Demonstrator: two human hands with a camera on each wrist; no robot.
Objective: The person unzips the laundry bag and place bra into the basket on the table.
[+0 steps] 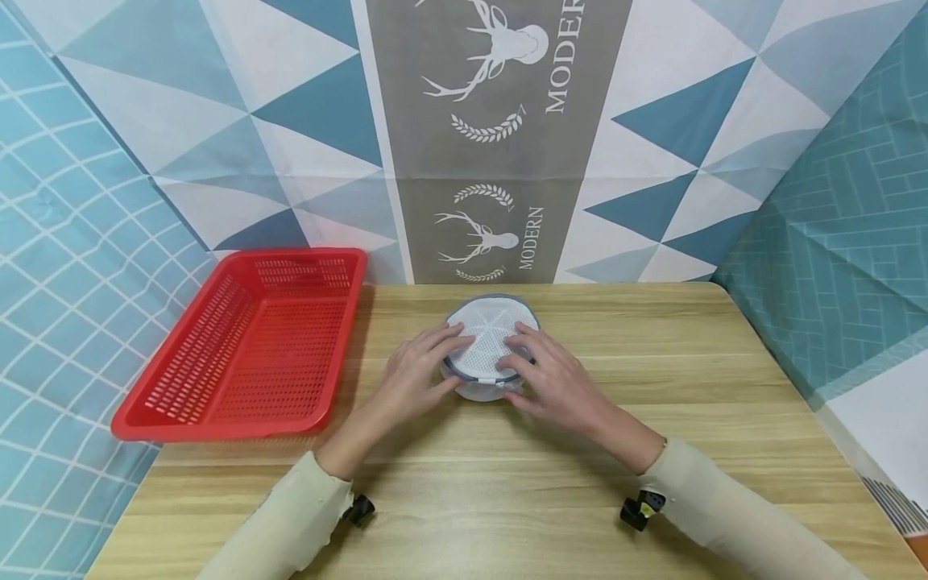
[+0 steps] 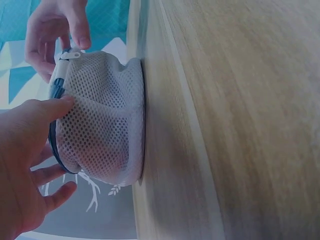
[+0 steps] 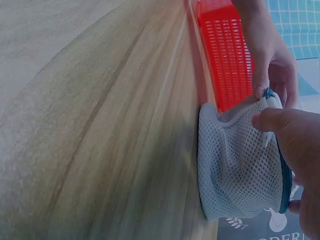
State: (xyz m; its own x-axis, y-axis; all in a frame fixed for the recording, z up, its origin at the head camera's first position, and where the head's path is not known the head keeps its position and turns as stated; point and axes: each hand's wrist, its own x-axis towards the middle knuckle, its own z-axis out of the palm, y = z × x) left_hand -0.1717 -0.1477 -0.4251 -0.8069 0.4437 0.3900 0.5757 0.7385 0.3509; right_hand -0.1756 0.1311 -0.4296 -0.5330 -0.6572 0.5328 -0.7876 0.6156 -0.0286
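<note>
A round white mesh laundry bag (image 1: 487, 342) with a dark blue-grey rim stands on the table between both hands. My left hand (image 1: 424, 366) grips its left side, thumb at the rim and fingers spread over the top panel. On the other side, my right hand (image 1: 558, 379) holds the rim, its thumb low against the mesh wall and its fingers over the top. In the left wrist view a white zipper pull (image 2: 70, 55) shows at the rim, close to the right thumb. The mesh side (image 3: 240, 170) looks creased and slightly slumped in the right wrist view.
A red plastic basket (image 1: 333, 379) with slotted walls sits at the table's left, nothing visible inside. The wood-grain table (image 1: 471, 499) meets a patterned wall covering (image 1: 500, 161) behind. Small black devices (image 1: 638, 511) are worn at the sleeve cuffs.
</note>
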